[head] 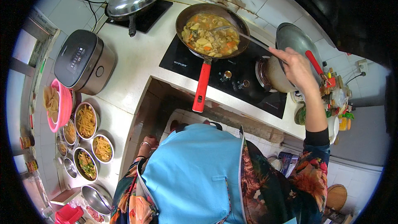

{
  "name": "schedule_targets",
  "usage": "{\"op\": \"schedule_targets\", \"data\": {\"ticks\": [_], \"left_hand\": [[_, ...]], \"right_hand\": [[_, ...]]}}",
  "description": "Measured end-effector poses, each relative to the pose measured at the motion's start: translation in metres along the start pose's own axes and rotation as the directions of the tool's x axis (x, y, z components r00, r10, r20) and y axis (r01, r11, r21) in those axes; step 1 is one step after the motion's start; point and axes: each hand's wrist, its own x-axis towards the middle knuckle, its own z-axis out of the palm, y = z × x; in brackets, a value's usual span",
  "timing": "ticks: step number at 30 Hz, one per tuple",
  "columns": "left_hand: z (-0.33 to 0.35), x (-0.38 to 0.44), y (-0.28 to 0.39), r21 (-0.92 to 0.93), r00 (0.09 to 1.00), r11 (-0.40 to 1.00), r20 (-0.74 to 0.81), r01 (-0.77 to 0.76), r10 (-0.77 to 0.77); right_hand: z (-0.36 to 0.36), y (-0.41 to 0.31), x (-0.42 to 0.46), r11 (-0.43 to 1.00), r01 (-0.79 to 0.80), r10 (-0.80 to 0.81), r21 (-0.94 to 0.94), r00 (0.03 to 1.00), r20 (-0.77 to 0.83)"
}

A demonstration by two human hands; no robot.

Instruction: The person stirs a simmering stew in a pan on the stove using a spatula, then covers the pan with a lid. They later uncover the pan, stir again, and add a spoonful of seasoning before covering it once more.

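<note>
A frying pan (202, 84) with a red handle stands on the left burner of a black gas hob (242, 91). It holds a stew (208, 37) of potato, carrot and other pieces in yellowish broth. My right hand (295, 67) is closed on the handle of a metal spatula or ladle (255, 41), whose head lies in the stew. The hand is above the right burner, in front of a wok (295, 42). My left hand (150, 143) hangs low by my side, beside the counter edge, away from the pan; its fingers are partly hidden and I cannot tell whether it holds anything.
A lidded pan (133, 1) stands on a black induction plate at the back left. Nearer are a rice cooker (87, 62), a pink basket (62, 105) and several metal bowls of food (86, 121). Jars and seasoning bottles (337, 93) crowd the right side. The range hood (342, 12) overhangs the upper right.
</note>
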Motion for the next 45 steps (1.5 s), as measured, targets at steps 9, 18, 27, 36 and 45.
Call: {"op": "schedule_targets", "data": {"ticks": [9,18,27,36,45], "left_hand": [[0.010,-0.004,-0.009,-0.059,0.998,0.996,0.000,0.063,-0.063],[0.027,-0.008,-0.012,-0.096,0.996,0.991,-0.007,0.091,-0.092],[0.034,-0.012,-0.016,-0.109,0.994,0.988,-0.014,0.108,-0.110],[0.049,-0.021,-0.017,-0.128,0.991,0.984,-0.024,0.125,-0.129],[0.060,-0.028,-0.012,-0.082,0.993,0.991,-0.032,0.107,-0.110]], "right_hand": [[-0.045,-0.014,0.010,0.887,0.163,-0.087,-0.432,0.978,0.190],[0.013,0.001,0.041,0.946,0.208,-0.170,-0.250,0.972,0.165],[0.035,-0.010,0.074,0.981,0.145,-0.123,-0.131,0.978,0.166],[-0.016,-0.014,0.112,0.995,0.069,-0.053,-0.070,0.975,0.216],[0.005,-0.030,0.133,0.958,0.201,-0.201,-0.205,0.979,0.021]]}}
